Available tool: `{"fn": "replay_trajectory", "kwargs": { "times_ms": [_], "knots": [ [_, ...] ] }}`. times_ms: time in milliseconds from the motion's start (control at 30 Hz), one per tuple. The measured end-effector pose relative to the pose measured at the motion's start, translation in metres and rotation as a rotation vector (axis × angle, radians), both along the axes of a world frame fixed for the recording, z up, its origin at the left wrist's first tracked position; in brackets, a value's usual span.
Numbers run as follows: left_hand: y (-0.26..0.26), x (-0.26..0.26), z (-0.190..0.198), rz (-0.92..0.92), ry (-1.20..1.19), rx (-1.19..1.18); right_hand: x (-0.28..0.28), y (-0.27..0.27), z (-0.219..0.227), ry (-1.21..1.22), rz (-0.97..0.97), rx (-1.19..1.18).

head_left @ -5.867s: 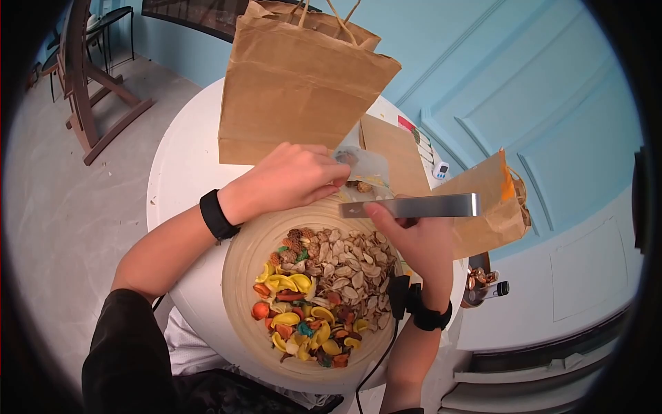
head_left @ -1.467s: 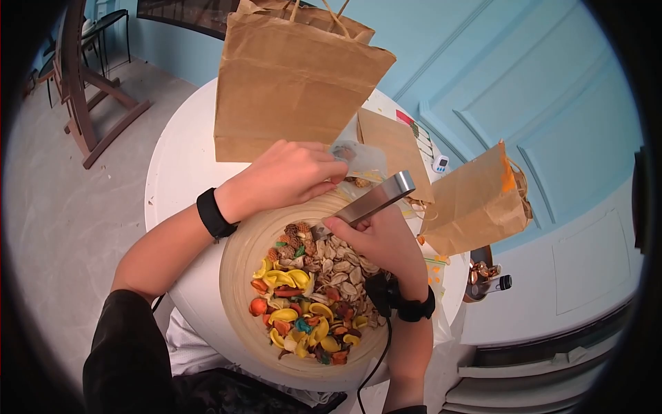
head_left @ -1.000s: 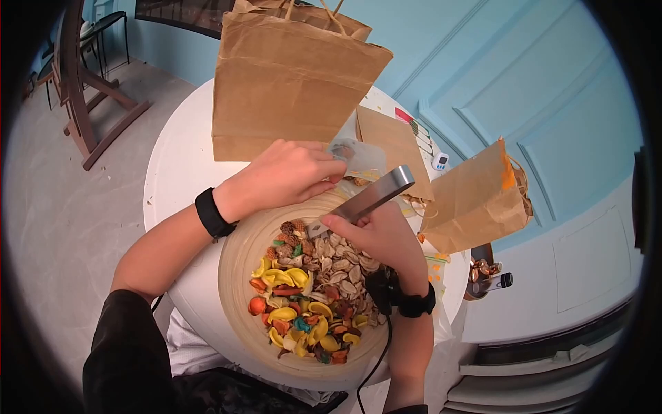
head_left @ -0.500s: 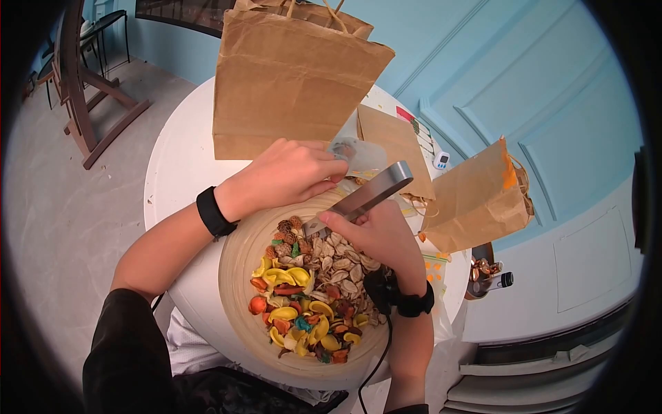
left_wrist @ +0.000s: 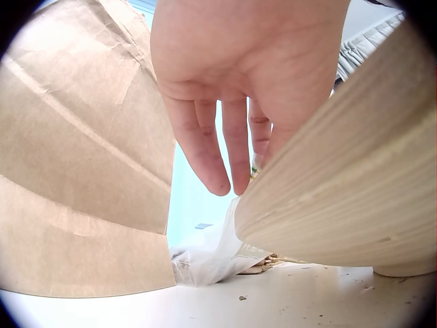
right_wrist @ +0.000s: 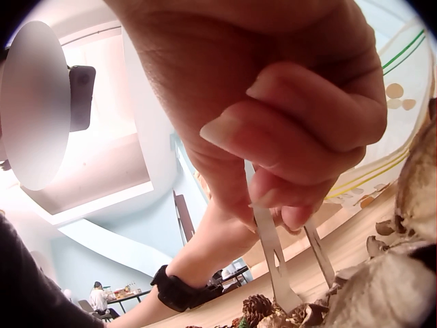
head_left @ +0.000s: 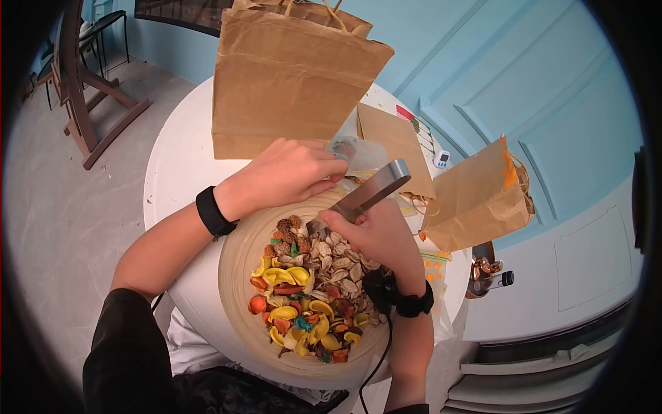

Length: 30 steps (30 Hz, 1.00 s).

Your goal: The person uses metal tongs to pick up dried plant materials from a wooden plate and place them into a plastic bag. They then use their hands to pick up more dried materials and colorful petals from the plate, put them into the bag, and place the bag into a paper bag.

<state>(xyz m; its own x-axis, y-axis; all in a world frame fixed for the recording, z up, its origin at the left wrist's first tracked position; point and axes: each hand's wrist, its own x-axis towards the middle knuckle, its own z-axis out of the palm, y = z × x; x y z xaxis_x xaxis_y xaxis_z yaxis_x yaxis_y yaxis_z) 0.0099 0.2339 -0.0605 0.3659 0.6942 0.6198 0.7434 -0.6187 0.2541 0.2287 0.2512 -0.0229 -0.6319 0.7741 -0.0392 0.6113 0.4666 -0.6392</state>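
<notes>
My right hand [head_left: 376, 231] grips metal tongs [head_left: 372, 188], their handle slanting up to the right. In the right wrist view the two prongs [right_wrist: 280, 270] point down among the dried pieces, close to a small brown cone [right_wrist: 257, 309]. The round wooden bowl [head_left: 238, 303] holds pale flat pods [head_left: 345, 265], yellow curled petals [head_left: 279, 278], orange pieces and small cones [head_left: 284, 226]. At the bowl's far rim my left hand [head_left: 293, 172] pinches the edge of a clear zip bag [head_left: 362, 156]; the thumb is mostly hidden behind the bowl in the left wrist view.
A tall brown paper bag [head_left: 296, 90] stands behind my left hand. Flat brown card [head_left: 396, 145], a small white timer [head_left: 441, 159] and a second paper bag [head_left: 476, 200] lie on the right of the white round table [head_left: 176, 159]. A cable hangs from my right wrist.
Earlier the tongs were level above the bowl's far right edge near the zip bag; now their tips are down among the pods and cones. My left hand stays put.
</notes>
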Motion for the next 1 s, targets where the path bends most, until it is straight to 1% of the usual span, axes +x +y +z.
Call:
{"fn": "replay_trajectory", "kwargs": {
  "times_ms": [133, 233, 433, 533, 733, 933, 1000],
  "knots": [
    [0.0, 0.0, 0.0, -0.003, -0.001, 0.012, -0.001, -0.001, 0.001, 0.008, 0.012, -0.001],
    [0.001, 0.001, -0.001, -0.008, 0.002, 0.017, -0.003, -0.003, 0.0, 0.064, 0.012, -0.002],
    [0.0, 0.001, 0.0, -0.003, 0.001, -0.004, -0.002, -0.001, -0.009, 0.121, 0.061, 0.129],
    [0.0, 0.001, 0.0, -0.002, 0.007, 0.007, -0.002, -0.003, 0.0, 0.012, 0.026, 0.062],
    [0.001, 0.002, -0.001, -0.008, 0.006, 0.012, -0.002, -0.003, 0.001, -0.008, 0.004, 0.013],
    [0.001, 0.001, 0.0, -0.001, 0.011, -0.005, 0.005, 0.0, 0.005, 0.063, -0.048, 0.026],
    [0.0, 0.001, 0.0, -0.006, 0.004, 0.011, 0.01, -0.001, 0.019, 0.062, -0.128, -0.045]
  ]
}}
